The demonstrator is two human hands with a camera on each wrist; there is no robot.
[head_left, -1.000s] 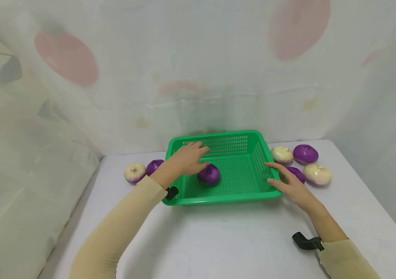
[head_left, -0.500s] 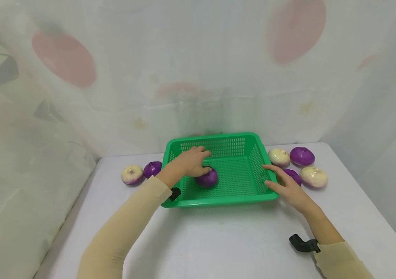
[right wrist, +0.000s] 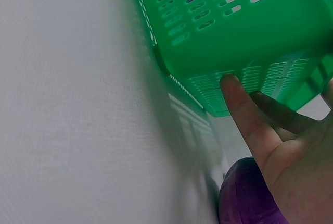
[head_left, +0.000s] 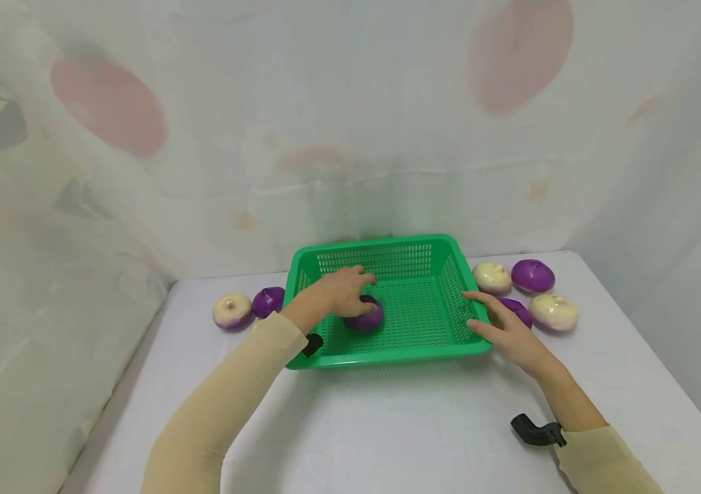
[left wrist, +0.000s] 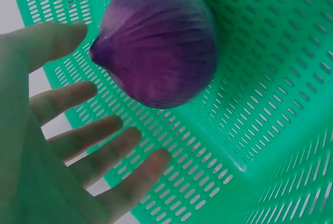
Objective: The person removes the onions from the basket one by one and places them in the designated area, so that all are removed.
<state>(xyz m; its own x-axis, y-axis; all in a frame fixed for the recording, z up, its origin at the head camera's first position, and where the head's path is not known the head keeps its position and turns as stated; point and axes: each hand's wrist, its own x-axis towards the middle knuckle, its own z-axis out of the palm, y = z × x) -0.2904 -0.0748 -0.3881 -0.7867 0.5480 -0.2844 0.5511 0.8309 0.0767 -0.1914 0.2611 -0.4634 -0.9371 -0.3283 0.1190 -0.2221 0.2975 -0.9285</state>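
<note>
In the head view a purple onion sits in the left part of a green plastic basket. Over it reaches my left hand, partly covering it. The left wrist view shows that hand with fingers spread and a gap to the onion's pointed tip. My right hand is at the basket's right end, index finger and thumb over the rim. From the right wrist, the hand's extended fingers are against the basket's outer wall; whether they press is unclear.
Right of the basket lie a pale onion, a purple one, another pale one and a purple one partly behind my hand. On the left are a pale onion and a purple one. A curtain hangs behind.
My left hand has lowered slightly toward the onion in the basket. The whole view has shifted a little; my right hand keeps its place at the basket's right rim.
</note>
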